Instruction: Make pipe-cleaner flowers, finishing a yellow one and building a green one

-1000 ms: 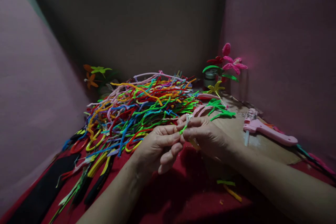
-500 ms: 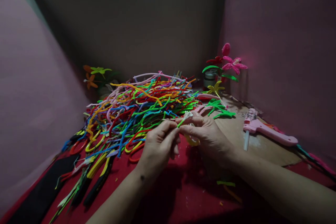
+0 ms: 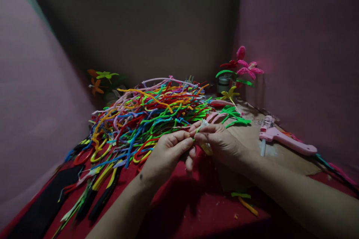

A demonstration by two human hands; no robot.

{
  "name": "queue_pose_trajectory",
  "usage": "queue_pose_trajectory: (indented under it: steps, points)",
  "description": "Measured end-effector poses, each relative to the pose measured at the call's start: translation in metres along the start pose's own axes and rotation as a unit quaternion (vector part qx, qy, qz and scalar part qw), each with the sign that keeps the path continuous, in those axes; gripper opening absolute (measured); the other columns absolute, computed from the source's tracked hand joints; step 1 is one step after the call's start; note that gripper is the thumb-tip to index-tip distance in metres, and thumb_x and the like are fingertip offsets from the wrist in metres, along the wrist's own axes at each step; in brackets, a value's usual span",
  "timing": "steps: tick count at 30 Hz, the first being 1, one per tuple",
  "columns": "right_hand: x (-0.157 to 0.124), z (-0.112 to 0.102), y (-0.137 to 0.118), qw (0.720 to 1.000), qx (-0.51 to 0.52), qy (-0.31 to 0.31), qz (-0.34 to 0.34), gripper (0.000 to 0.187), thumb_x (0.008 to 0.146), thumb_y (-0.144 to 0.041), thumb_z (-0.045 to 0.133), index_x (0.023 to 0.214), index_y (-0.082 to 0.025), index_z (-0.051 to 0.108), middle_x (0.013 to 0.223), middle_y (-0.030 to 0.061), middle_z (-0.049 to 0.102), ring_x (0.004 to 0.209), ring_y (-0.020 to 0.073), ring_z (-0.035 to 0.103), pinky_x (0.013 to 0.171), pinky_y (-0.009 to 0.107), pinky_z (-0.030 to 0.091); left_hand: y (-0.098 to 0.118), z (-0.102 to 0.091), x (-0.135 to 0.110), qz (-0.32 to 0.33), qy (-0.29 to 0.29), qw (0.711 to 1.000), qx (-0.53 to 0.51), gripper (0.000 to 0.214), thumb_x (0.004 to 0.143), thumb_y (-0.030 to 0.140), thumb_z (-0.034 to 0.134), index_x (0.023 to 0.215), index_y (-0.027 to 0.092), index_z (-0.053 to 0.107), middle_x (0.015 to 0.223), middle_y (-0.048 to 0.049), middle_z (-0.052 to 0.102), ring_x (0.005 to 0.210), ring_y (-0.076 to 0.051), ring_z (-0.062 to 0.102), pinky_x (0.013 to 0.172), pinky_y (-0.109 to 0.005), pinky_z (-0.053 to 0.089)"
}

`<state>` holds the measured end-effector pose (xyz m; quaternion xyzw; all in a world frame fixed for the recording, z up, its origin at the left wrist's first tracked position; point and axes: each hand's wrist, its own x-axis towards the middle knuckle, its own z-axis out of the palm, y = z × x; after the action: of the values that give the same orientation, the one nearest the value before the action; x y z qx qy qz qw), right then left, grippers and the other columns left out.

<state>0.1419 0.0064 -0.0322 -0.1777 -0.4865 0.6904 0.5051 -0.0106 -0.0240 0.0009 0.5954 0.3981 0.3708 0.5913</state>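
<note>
In the head view, my left hand (image 3: 171,148) and my right hand (image 3: 223,141) meet in front of the pile, fingertips almost touching. Between them is a short green pipe cleaner (image 3: 197,130) with a white frayed tuft (image 3: 204,123) at its upper end. Thumb and fingers of my right hand pinch it just below the tuft. My left thumb and forefinger are pressed together at its lower end; most of the green part is covered. Something pale yellow (image 3: 208,150) shows under my right fingers, partly hidden.
A tangled heap of coloured pipe cleaners (image 3: 157,108) lies behind my hands. Black-and-yellow handled pliers (image 3: 104,186) rest at left. A pink glue gun (image 3: 288,141) lies on a tan board (image 3: 291,164) at right. Pipe-cleaner flowers (image 3: 249,68) stand at the back; green and orange scraps (image 3: 241,195) lie in front.
My left hand has shifted its grip slightly, with its fingers rolled around the lower end. Less of the green pipe cleaner shows, and the tuft has moved a little to the right.
</note>
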Motion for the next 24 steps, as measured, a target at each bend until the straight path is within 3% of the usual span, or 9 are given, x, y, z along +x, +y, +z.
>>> queue_pose_trajectory:
  steps: [3,5,7,11,17,21,24]
  points:
    - [0.0,0.001,0.002,0.999,-0.008,0.045,0.0,0.008,0.065,-0.022,0.072,0.071,-0.017,0.071,0.076,0.0004,0.06,0.068,0.0114,0.053,0.065,0.026,0.04,-0.006,0.007,0.0,0.136,0.134,0.959,0.207,0.009,0.078,0.021,0.054,0.079,0.015,0.06,0.061,0.0017,0.055,0.05,-0.007,0.052,0.052,-0.018,0.042]
    - [-0.001,0.003,0.001,0.998,-0.019,0.06,0.003,0.009,0.066,-0.023,0.071,0.073,-0.018,0.071,0.075,0.0008,0.06,0.068,0.0116,0.053,0.064,0.026,0.04,-0.01,0.009,0.0,0.174,0.168,0.937,0.252,0.01,0.079,0.021,0.052,0.077,0.015,0.06,0.056,0.0027,0.052,0.048,-0.007,0.05,0.052,-0.019,0.041]
    - [-0.002,0.005,-0.002,0.997,-0.041,0.063,0.002,0.013,0.067,-0.025,0.07,0.078,-0.018,0.071,0.079,0.0022,0.062,0.073,0.0143,0.055,0.067,0.029,0.041,-0.011,0.01,-0.001,0.144,0.154,0.956,0.205,0.013,0.081,0.022,0.049,0.076,0.016,0.059,0.054,0.0034,0.051,0.044,-0.007,0.05,0.048,-0.019,0.041]
    - [-0.005,0.009,-0.009,0.995,-0.097,0.037,-0.002,0.019,0.069,-0.027,0.068,0.087,-0.019,0.071,0.087,0.004,0.063,0.087,0.0193,0.056,0.081,0.035,0.039,-0.003,0.007,0.0,0.041,0.049,0.998,0.015,0.016,0.082,0.025,0.05,0.071,0.015,0.055,0.052,0.0035,0.054,0.035,-0.007,0.049,0.037,-0.018,0.04]
    - [-0.008,0.013,-0.01,0.996,-0.084,0.031,0.006,0.018,0.071,-0.024,0.066,0.088,-0.021,0.07,0.097,0.0038,0.06,0.094,0.0193,0.054,0.086,0.036,0.037,-0.004,-0.002,0.004,-0.036,-0.046,0.984,-0.171,0.015,0.08,0.025,0.053,0.071,0.012,0.057,0.047,0.0041,0.054,0.023,-0.005,0.04,0.022,-0.017,0.035]
    - [-0.008,0.011,-0.008,0.997,-0.077,0.023,0.009,0.017,0.074,-0.026,0.063,0.088,-0.02,0.07,0.087,0.0028,0.06,0.086,0.017,0.055,0.083,0.034,0.039,-0.008,-0.003,0.005,-0.033,-0.053,0.982,-0.177,0.015,0.08,0.027,0.052,0.078,0.013,0.058,0.053,0.0034,0.056,0.025,-0.006,0.042,0.023,-0.017,0.035]
    - [-0.006,0.009,-0.006,0.995,-0.089,0.039,0.007,0.016,0.074,-0.027,0.061,0.085,-0.019,0.069,0.079,0.0025,0.059,0.078,0.0159,0.054,0.077,0.033,0.04,-0.006,0.0,0.007,0.0,0.006,0.996,-0.085,0.019,0.081,0.03,0.053,0.08,0.012,0.059,0.058,0.0016,0.058,0.035,-0.007,0.051,0.036,-0.019,0.043]
